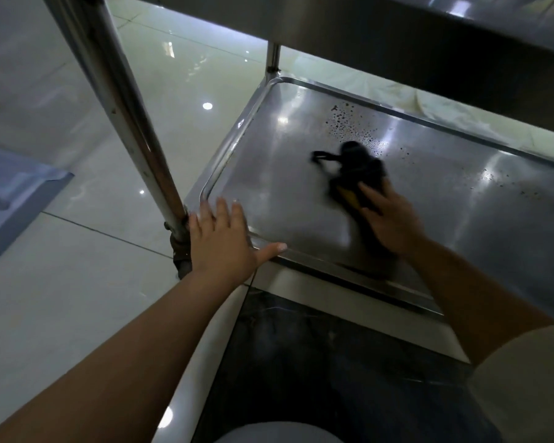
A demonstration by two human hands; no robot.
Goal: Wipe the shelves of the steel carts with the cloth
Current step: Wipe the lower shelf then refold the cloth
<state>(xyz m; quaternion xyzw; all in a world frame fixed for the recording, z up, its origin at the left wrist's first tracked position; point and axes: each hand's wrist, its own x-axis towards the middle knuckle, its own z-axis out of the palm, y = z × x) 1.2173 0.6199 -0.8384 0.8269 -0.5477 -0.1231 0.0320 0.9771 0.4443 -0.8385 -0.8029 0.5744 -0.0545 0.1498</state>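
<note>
Cloth (357, 169), dark and blurred, lies on the steel cart's lower shelf (288, 199) under the right hand (390, 219), whose fingers press down on it; whether they curl round it cannot be told. Water droplets (349, 123) speckle the shelf just beyond the cloth. Left hand (224, 244) rests flat, fingers spread, on the shelf's near corner beside the cart's upright post (125, 107).

Both bare forearms reach up from the lower frame edge. The left hand (223, 241), at centre left, lies flat with fingers straight and thumb spread rightward. The right hand (389, 219), right of centre, is blurred, its fingers curled downward in a grip.
</note>
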